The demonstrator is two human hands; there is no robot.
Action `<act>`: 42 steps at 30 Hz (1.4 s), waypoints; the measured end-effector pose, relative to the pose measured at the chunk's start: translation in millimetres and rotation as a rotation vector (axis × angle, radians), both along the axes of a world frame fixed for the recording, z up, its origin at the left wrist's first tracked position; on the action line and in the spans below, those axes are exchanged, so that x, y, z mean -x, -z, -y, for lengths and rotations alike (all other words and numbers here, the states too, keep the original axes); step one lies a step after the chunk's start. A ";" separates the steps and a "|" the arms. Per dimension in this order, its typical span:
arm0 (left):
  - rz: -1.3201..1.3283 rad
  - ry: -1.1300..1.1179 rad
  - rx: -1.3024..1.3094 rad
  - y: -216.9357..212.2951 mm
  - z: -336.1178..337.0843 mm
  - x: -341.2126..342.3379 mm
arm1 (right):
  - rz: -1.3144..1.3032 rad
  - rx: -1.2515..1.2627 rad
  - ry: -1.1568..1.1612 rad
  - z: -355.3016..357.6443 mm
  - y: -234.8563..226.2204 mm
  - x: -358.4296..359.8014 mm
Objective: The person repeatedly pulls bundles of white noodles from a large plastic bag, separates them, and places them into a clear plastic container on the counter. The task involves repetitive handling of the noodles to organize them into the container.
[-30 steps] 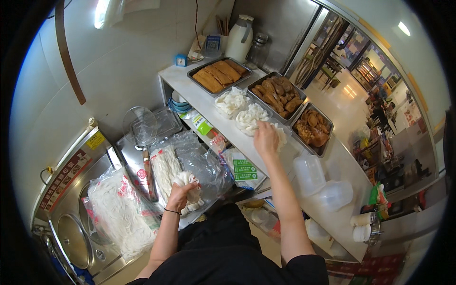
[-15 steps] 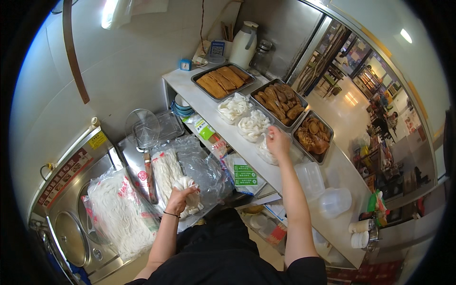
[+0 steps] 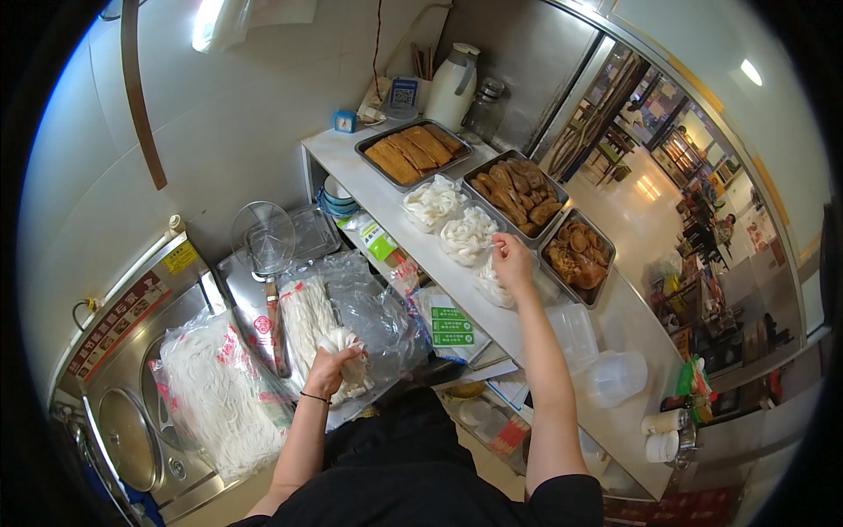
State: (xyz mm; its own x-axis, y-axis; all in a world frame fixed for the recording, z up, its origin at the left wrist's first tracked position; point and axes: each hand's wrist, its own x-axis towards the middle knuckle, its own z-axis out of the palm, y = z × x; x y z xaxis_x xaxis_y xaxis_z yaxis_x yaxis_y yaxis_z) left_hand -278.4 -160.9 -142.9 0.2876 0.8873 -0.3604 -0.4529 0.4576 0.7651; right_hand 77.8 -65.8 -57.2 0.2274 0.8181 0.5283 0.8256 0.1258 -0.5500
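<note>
In my left hand [image 3: 327,370], fingers closed, is a bundle of white noodles [image 3: 338,341]. It is just above the open pack of noodles [image 3: 307,309] beside the sink. My right hand [image 3: 513,261] is at the counter, its fingers bent together over a clear bowl of noodles [image 3: 490,283]. Whether anything is pinched between those fingers I cannot make out. Two more noodle portions stand in a row beyond it: a middle bowl of noodles [image 3: 468,235] and a far bowl of noodles [image 3: 434,202].
Behind the bowls are trays of tofu slabs [image 3: 411,155], brown braised pieces [image 3: 520,189] and braised slices [image 3: 578,250]. Clear plastic bowls [image 3: 616,379] stand right. A large bag of noodles [image 3: 224,395] lies across the sink at left; a strainer [image 3: 263,237] lies behind it.
My right hand stays over the nearest bowl, with only a slight shift of its fingers. The left hand and its noodle bundle have barely moved.
</note>
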 end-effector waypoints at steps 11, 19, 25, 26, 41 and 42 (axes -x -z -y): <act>0.036 -0.048 0.017 1.8 -0.5 5.7 | -0.077 0.176 -0.193 22.3 -49.2 -35.2; 0.044 -0.016 0.012 -7.5 -0.4 -1.3 | 0.357 0.339 -0.055 27.9 0.6 -20.1; 0.052 -0.006 0.012 1.9 -0.1 1.1 | 0.419 0.584 0.236 21.8 35.1 -5.7; 0.055 -0.006 0.011 2.9 0.3 2.8 | 0.392 0.586 0.220 20.3 33.2 -5.5; 0.468 0.078 0.080 -6.8 1.3 -5.4 | -0.177 0.299 -0.217 70.4 -28.9 71.2; 0.452 0.085 0.053 -6.3 0.5 -6.2 | -0.290 0.412 -0.407 78.7 -13.9 92.6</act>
